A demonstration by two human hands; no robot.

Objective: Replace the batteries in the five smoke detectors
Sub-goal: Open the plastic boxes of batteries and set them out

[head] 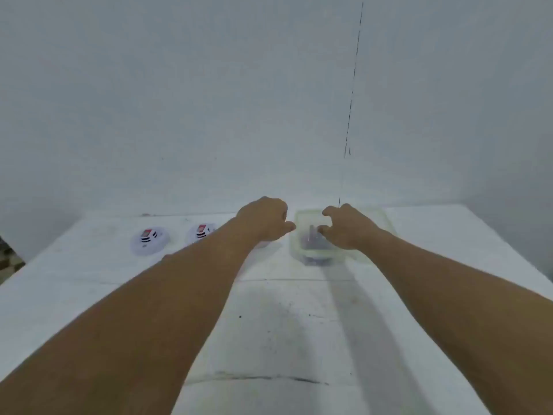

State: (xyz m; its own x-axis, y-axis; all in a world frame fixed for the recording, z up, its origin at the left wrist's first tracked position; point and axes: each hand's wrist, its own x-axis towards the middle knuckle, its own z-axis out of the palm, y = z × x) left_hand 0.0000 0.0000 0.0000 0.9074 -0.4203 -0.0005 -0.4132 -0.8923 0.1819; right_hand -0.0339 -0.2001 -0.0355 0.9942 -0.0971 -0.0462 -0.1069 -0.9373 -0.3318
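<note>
Two white round smoke detectors with red labels lie at the far left of the white table: one (150, 238) fully in sight, the other (203, 232) partly behind my left forearm. A clear plastic container (314, 250) with dark things inside stands at the far middle. My left hand (264, 223) hovers at its left edge with fingers curled, thumb toward the rim. My right hand (347, 227) is over the container, fingers curled in a claw above its contents. Whether either hand touches the container or holds anything is blurred.
The white table (284, 324) has scuff marks and a seam across the near part. A plain white wall (209, 100) rises behind it, with a thin dark vertical line at the right. A dark patch shows at the left edge.
</note>
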